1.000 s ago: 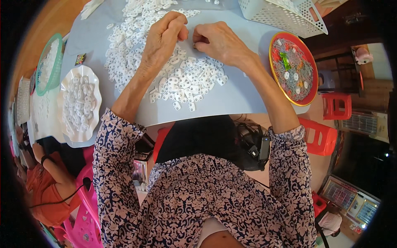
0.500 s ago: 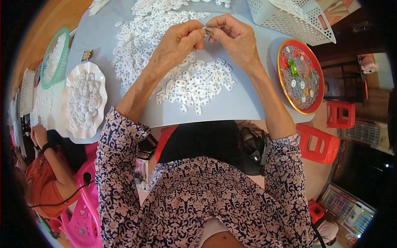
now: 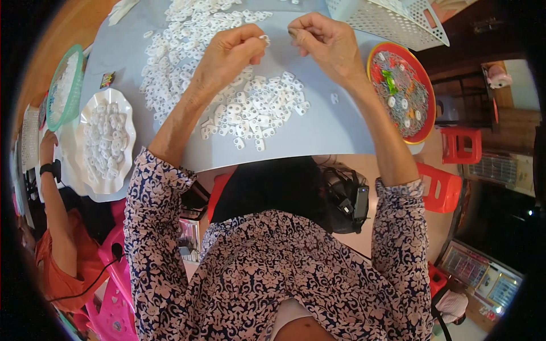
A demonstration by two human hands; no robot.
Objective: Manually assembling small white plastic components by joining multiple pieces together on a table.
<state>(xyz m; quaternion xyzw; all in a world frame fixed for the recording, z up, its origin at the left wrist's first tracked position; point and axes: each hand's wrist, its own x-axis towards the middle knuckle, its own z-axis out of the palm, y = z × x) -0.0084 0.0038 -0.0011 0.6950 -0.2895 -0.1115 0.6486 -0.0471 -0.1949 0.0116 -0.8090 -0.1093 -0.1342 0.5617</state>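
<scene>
My left hand [image 3: 230, 57] is closed above the table, pinching a small white plastic piece [image 3: 264, 40] between thumb and fingers. Apart from it, to the right, my right hand [image 3: 331, 48] has its thumb and fingertips pressed together; whatever they hold is too small to name. Below and between my hands lies a loose heap of flat white plastic pieces with holes [image 3: 256, 108]. A bigger spread of small white pieces [image 3: 170, 68] reaches from beside my left forearm to the far side. One blurred white piece [image 3: 334, 98] shows alone near my right forearm.
A wavy-edged white dish [image 3: 129, 136] with white pieces stands left. At right, a red round tray [image 3: 430, 108] holds grey metal bits, with a white perforated basket [image 3: 392, 25] behind. Left are a green basket [image 3: 77, 85] and another person's arm [image 3: 57, 210]. Red stools [image 3: 441, 190] stand right.
My hands have moved apart, the white piece staying in the left one. A single white piece now shows near my right forearm. The other person's arm has reached farther forward; the whole view has shifted slightly.
</scene>
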